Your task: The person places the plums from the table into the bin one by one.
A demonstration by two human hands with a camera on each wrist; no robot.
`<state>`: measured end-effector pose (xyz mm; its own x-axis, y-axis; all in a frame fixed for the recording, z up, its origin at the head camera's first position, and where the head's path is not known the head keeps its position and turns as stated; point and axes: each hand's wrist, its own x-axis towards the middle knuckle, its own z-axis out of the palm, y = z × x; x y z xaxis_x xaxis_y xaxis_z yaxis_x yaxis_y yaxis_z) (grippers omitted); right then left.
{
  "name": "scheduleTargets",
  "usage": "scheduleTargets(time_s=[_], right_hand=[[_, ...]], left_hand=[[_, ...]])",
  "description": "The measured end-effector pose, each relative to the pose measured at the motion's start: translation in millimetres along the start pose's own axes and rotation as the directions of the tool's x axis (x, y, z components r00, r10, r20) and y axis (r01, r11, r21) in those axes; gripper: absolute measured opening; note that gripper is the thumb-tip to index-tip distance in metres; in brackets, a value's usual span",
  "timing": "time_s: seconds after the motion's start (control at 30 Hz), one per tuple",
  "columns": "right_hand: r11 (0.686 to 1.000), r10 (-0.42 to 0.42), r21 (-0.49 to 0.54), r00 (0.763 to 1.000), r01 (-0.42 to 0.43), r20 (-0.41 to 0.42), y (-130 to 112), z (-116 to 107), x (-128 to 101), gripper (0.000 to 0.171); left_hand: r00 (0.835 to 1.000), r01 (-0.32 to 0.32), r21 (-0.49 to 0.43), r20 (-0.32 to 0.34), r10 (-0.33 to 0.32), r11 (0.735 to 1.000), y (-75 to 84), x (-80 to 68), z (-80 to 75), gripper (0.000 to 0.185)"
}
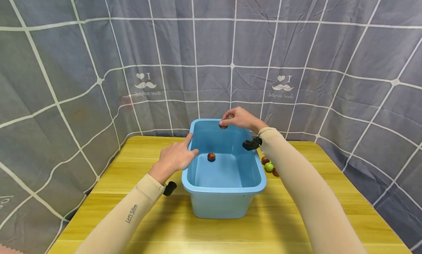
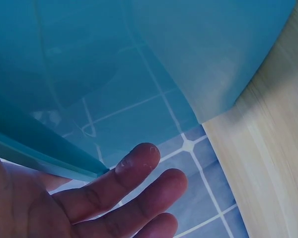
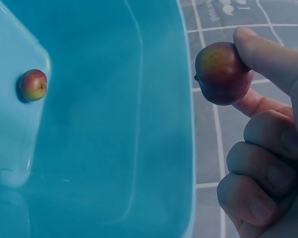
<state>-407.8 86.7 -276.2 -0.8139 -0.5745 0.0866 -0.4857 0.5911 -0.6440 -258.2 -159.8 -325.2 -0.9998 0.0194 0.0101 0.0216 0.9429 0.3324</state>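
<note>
A light blue plastic tub stands on the yellow wooden table. One small red fruit lies on the tub's floor. My right hand is over the tub's far rim and pinches another dark red fruit between thumb and fingers. My left hand rests with straight fingers against the tub's left rim and holds nothing.
A few small fruits, red and green, lie on the table just right of the tub. A grey curtain with a white grid hangs close behind and around the table. The table edges are near on both sides.
</note>
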Motion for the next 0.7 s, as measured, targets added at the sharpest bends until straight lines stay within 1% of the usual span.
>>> scheduleTargets(time_s=[0.13, 0.37, 0.5, 0.7], right_hand=[[0.999, 0.010, -0.039, 1.000, -0.009, 0.027, 1, 6, 6, 0.024], [0.989, 0.080, -0.129, 0.995, -0.073, 0.052, 8, 13, 15, 0.022], [0.981, 0.094, -0.177, 0.992, -0.078, 0.084, 10, 15, 19, 0.020], [0.960, 0.123, -0.268, 0.983, -0.083, 0.134, 11, 19, 22, 0.018]], left_hand=[[1.000, 0.004, -0.003, 0.003, -0.004, 1.000, -0.2, -0.6, 0.1, 0.077], [1.000, 0.007, -0.007, -0.002, -0.007, 1.000, 0.1, -0.5, 0.0, 0.077], [1.000, 0.009, -0.007, -0.002, -0.009, 1.000, -0.1, -0.3, -0.2, 0.077], [1.000, 0.002, -0.005, -0.007, -0.002, 1.000, -0.5, -0.5, -0.3, 0.077]])
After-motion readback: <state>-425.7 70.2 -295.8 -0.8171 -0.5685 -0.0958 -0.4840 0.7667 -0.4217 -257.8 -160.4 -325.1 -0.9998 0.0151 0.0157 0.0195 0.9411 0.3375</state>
